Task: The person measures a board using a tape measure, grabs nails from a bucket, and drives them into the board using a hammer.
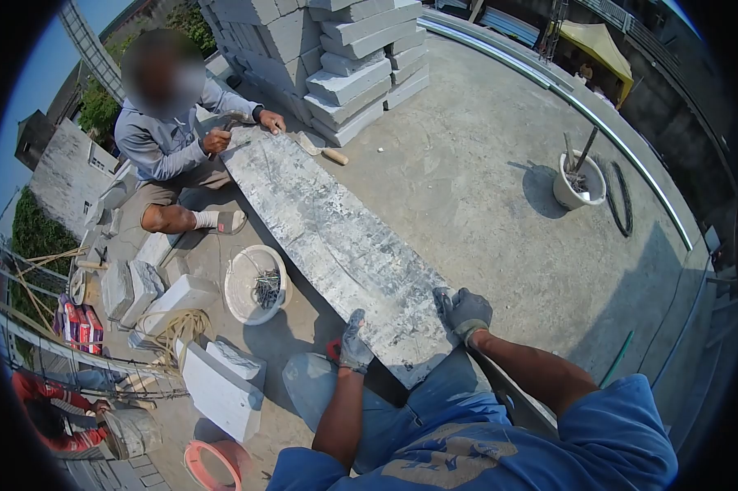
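A long, grey, stained board [336,229] slopes from my lap towards a co-worker seated at its far end. On its near left edge is my left hand [355,345] in a grey glove, closed with the thumb on top and the other fingers mostly hidden. My right hand [465,313], in a dark glove, is closed around the right edge. Something red [334,350] shows beside my left hand; its kind is unclear. The co-worker's hand [272,122] rests at the far end, while their other hand [216,141] holds a thin tool. A trowel [334,155] lies beside that end.
Stacked pale blocks [344,74] stand behind the board. A white bucket [280,315] with metal pieces is to the left, near loose blocks [213,389] and an orange bucket [201,458]. Another bucket [569,196] stands at right. Someone in red sleeves [62,393] works lower left.
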The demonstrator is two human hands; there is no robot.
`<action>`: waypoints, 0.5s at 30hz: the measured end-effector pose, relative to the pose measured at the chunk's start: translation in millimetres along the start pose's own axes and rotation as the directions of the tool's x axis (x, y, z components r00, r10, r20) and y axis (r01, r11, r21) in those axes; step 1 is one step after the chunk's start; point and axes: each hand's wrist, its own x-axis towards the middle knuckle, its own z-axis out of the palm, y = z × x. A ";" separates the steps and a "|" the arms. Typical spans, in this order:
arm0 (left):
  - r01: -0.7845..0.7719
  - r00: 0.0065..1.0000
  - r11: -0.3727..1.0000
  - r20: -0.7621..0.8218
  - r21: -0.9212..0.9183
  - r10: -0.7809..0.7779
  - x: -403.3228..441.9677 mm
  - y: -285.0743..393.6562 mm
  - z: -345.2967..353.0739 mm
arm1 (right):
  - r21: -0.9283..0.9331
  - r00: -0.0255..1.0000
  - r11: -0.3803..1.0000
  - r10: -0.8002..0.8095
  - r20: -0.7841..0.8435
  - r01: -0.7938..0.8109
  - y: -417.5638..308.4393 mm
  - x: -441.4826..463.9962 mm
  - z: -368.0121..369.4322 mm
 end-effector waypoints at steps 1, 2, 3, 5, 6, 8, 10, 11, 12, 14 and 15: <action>0.015 1.000 1.000 0.008 -0.014 -0.015 2.0 0.1 -1.6 | -0.005 0.998 0.999 0.036 0.044 -0.036 -1.5 0.2 -2.8; 0.031 0.999 0.999 0.017 -0.027 -0.030 3.4 -0.5 -3.1 | -0.005 0.998 0.999 0.038 0.044 -0.037 -1.3 0.3 -3.2; 0.032 0.999 0.999 0.017 -0.026 -0.032 3.5 -2.2 -4.9 | -0.001 0.998 0.999 0.034 0.047 -0.034 -0.9 0.0 -3.3; 0.018 1.000 0.999 -0.007 -0.029 -0.018 -3.0 0.5 2.4 | 0.003 0.998 1.000 0.029 0.049 -0.030 -0.6 0.1 -3.4; 0.016 1.000 0.999 -0.006 -0.030 -0.016 -5.3 2.5 6.7 | -0.002 0.998 1.000 0.029 0.049 -0.029 -0.7 0.9 -3.4; 0.004 1.000 0.999 0.010 -0.038 -0.004 -6.6 3.0 7.6 | -0.008 0.998 1.000 0.029 0.048 -0.029 0.0 0.5 -1.4; 0.031 0.999 0.998 0.017 -0.051 -0.031 -6.7 4.0 8.3 | -0.008 0.999 1.000 0.016 0.050 -0.016 2.3 1.5 0.0; 0.058 0.998 0.996 0.022 -0.062 -0.056 -7.3 4.5 7.4 | -0.008 0.999 1.000 0.015 0.051 -0.015 2.1 1.5 -0.3; 0.057 0.998 0.996 0.020 -0.062 -0.055 -7.6 4.4 6.6 | -0.006 0.999 1.000 0.020 0.048 -0.020 1.2 1.0 -0.6; 0.029 0.999 0.998 0.020 -0.052 -0.028 -3.6 1.0 2.2 | -0.003 0.999 1.000 0.026 0.045 -0.026 -1.5 0.4 -4.0; 0.031 0.999 0.998 0.021 -0.050 -0.030 -1.1 0.4 -0.3 | -0.001 0.998 0.999 0.037 0.057 -0.037 -3.3 -0.1 -6.5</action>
